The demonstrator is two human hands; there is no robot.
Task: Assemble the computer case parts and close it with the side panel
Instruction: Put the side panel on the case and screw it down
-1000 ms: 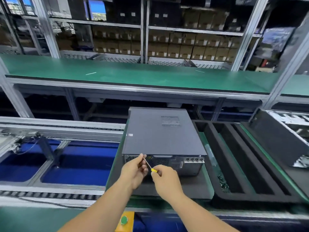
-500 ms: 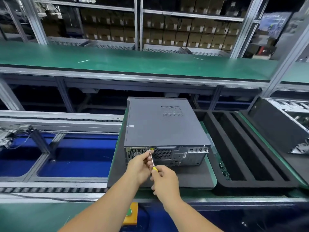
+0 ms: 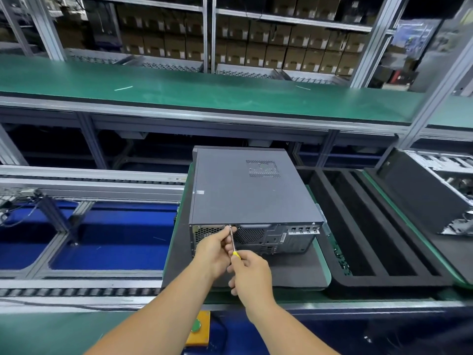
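The computer case (image 3: 252,190) lies flat on a dark mat (image 3: 294,267), its grey side panel (image 3: 245,201) facing up and shut over the top, a small vent grille (image 3: 262,169) near the far edge of the panel. The case's back face, with its round mesh and row of slots, is turned toward the person at the near edge of the mat.

Both hands are up at that back face, close to its left end. The left hand (image 3: 213,252) has its fingers curled in, pinching the thin metal shaft of a screwdriver (image 3: 233,242) just below the tip. The right hand (image 3: 252,274) is closed round the handle, of which only a bit of yellow shows above the knuckles. The tip of the screwdriver sits against the top rim of the back face, just under the edge of the side panel; whether a screw is there is too small to tell.

Just right of the mat lies a black foam tray (image 3: 384,280) with long troughs, and beyond it, at the right edge of the line, a second case (image 3: 419,193) stands tilted with its inside showing. Left of the mat run conveyor rails (image 3: 89,183) over blue panels. Behind is a long green counter (image 3: 204,96), and past it shelves of cardboard boxes (image 3: 276,52). A yellow box with a green button (image 3: 197,326) sits at the near edge.
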